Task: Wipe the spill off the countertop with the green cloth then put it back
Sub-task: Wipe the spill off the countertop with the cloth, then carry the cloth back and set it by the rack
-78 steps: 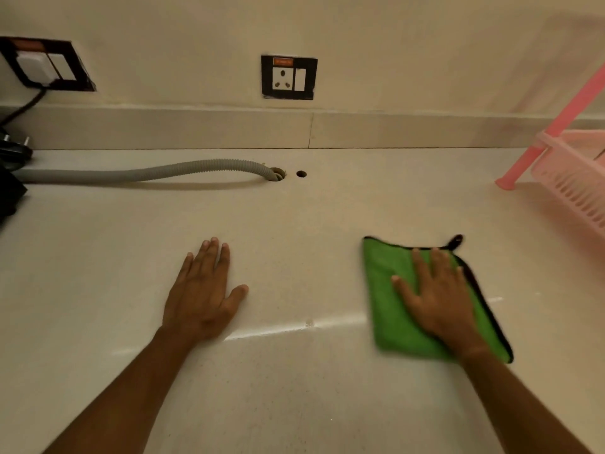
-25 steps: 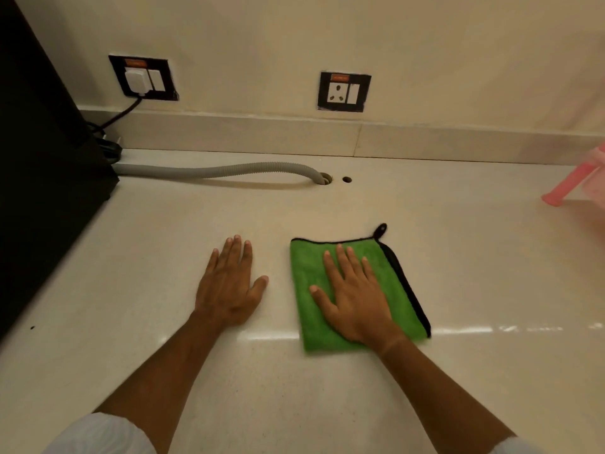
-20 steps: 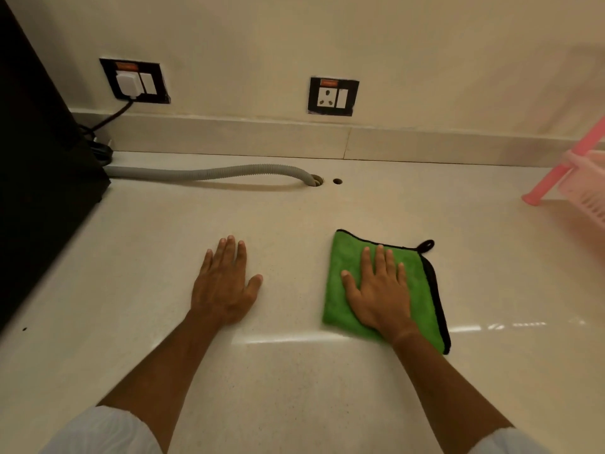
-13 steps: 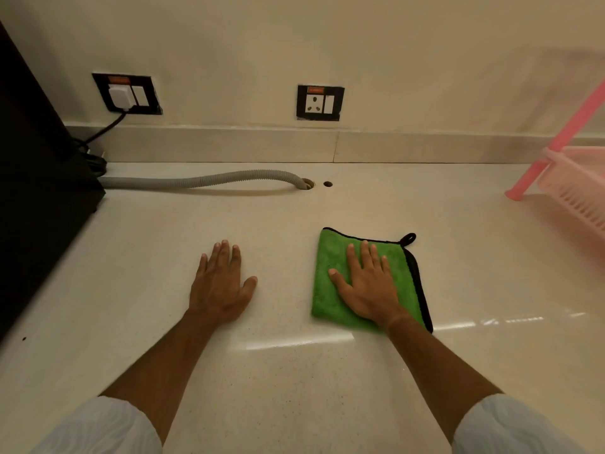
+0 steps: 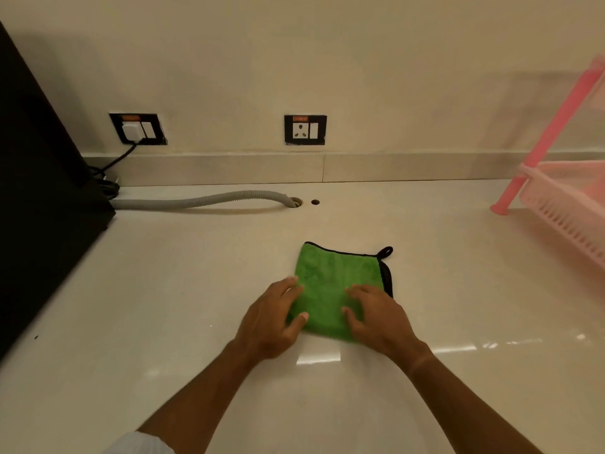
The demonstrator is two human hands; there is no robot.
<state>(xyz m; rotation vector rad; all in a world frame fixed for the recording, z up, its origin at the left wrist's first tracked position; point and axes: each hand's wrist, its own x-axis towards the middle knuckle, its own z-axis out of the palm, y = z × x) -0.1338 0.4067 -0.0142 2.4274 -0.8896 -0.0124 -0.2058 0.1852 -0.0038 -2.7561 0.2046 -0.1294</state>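
The green cloth (image 5: 334, 280), edged in black with a small hanging loop at its far right corner, lies folded flat on the cream countertop (image 5: 163, 290), middle of the view. My left hand (image 5: 271, 319) is at the cloth's near left edge, fingers and thumb curled onto the fabric. Over the near right part of the cloth sits my right hand (image 5: 376, 319), its fingers bent and pressing into the cloth. The cloth's near edge is hidden under both hands. I see no wet patch, only light glare on the counter.
A tall black appliance (image 5: 39, 198) stands at the left. A grey corrugated hose (image 5: 196, 201) runs from it into a hole in the counter. Two wall sockets (image 5: 305, 130) sit above the backsplash. A pink plastic rack (image 5: 569, 204) stands at the right.
My left hand has left its flat spot on the counter and come right onto the cloth's left edge. My right hand has gone from flat to curled fingers on the cloth.
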